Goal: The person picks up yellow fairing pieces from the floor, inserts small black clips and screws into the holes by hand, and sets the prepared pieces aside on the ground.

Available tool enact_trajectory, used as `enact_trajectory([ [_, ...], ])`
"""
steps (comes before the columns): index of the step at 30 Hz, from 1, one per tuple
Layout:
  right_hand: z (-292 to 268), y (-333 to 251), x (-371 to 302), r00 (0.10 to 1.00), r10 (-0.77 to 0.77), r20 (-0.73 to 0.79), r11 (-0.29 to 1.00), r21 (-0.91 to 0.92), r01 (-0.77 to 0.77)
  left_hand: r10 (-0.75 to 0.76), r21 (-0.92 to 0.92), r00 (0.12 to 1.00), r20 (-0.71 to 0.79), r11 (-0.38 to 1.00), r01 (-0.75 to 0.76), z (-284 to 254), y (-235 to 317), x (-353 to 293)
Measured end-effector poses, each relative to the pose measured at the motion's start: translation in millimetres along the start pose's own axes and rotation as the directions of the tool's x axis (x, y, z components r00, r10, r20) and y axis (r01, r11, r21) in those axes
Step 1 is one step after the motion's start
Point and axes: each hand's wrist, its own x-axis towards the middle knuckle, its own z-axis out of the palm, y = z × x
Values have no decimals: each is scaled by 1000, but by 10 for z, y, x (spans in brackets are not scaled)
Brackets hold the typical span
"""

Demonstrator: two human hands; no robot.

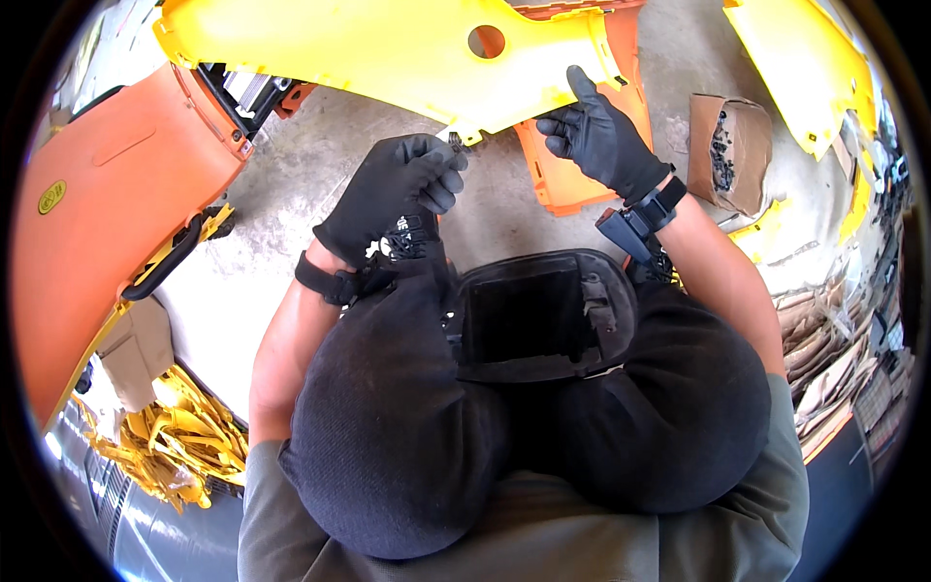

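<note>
A large yellow molded panel (388, 53) with a round hole spans the top of the head view. My left hand (388, 189), in a black glove, is closed with its fingertips pinched at the panel's lower corner. A small dark clip (456, 140) shows at those fingertips, against the panel's tab. My right hand (606, 141), also gloved, grips the panel's lower right edge. One of its digits lies on the panel's face, and the other fingers are curled below the edge. Between my knees sits an open black pouch (624, 301) with a dark inside.
An orange panel (572, 165) lies on the floor under the yellow one. To the right stands a cardboard box (754, 160) of small dark parts, near another yellow panel (805, 68). A big orange body part (116, 213) stands left, above yellow scraps (184, 427). Flattened cardboard (824, 339) lies right.
</note>
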Motion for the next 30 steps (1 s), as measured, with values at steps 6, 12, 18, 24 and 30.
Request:
enact_trajectory([
  [6,-95,54,127,994,14,106,999,40,-18,-48,-193,997,68,979,60,-39,-55,26],
  [12,-47,66,132,1000,-6,26,997,79,4,-24,-278,986,167,958,70,-142,-107,114],
  [18,-22,8,170,998,13,54,995,94,-18,-32,-220,993,112,974,56,-117,-58,105],
  [24,-85,4,225,990,39,139,988,142,-58,-29,-229,996,87,972,49,-111,-37,94],
  [30,-78,35,230,994,24,110,969,241,-50,-48,-212,997,52,976,58,-104,-49,90],
])
